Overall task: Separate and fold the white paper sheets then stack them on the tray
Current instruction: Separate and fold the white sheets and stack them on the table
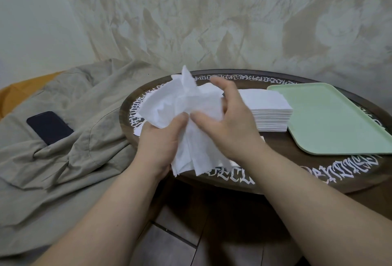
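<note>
A crumpled white paper sheet (pixel 182 104) is held up over the round dark table (pixel 275 172). My left hand (pixel 161 140) grips its lower left part, thumb on top. My right hand (pixel 231 121) pinches it from the right, fingers curled over the upper edge. Loose layers of the sheet hang down between my wrists. Behind my right hand a thick stack of flat white sheets (pixel 269 111) lies on the table. A pale green tray (pixel 331 121) sits to the right of the stack, with nothing on it.
The table carries white ornamental lettering around its rim. A grey-green cloth (pixel 70 138) covers the surface to the left, with a dark phone (pixel 49 127) lying on it. A patterned wall rises close behind the table. Dark floor tiles show below.
</note>
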The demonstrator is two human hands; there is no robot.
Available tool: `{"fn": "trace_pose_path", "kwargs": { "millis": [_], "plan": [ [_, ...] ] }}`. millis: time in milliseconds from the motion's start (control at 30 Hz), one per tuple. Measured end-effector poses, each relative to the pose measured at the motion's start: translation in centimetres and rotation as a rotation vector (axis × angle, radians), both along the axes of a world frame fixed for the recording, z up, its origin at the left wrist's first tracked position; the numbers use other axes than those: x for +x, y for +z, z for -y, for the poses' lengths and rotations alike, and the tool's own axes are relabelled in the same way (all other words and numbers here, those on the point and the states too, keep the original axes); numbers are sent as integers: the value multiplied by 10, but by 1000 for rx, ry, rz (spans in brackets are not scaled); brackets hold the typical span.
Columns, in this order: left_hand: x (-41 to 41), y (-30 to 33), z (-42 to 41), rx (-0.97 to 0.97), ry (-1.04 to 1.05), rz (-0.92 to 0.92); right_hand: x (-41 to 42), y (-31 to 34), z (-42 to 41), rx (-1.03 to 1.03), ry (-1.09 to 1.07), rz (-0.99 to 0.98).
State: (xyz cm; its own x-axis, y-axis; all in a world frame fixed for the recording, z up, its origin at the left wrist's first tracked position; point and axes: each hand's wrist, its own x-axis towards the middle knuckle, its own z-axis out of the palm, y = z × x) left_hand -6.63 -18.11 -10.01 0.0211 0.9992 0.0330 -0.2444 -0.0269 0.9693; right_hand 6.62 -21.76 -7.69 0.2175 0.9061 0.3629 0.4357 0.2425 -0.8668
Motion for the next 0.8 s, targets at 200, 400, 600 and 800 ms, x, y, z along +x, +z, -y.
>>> {"fn": "trace_pose_path", "kwargs": {
  "millis": [200, 400, 600, 800],
  "plan": [
    [-7, 1, -1, 6, -45, 45, 6, -2, -4, -42, 188, -175],
    [-5, -3, -4, 9, -69, 69, 8, -1, -3, -111, 260, -307],
    [-10, -4, -6, 54, -208, 88, 8, -2, -5, -124, 182, -272],
    [-4, -1, 3, 58, -290, 94, 6, -9, -9, -33, 63, 194]
  ]
}}
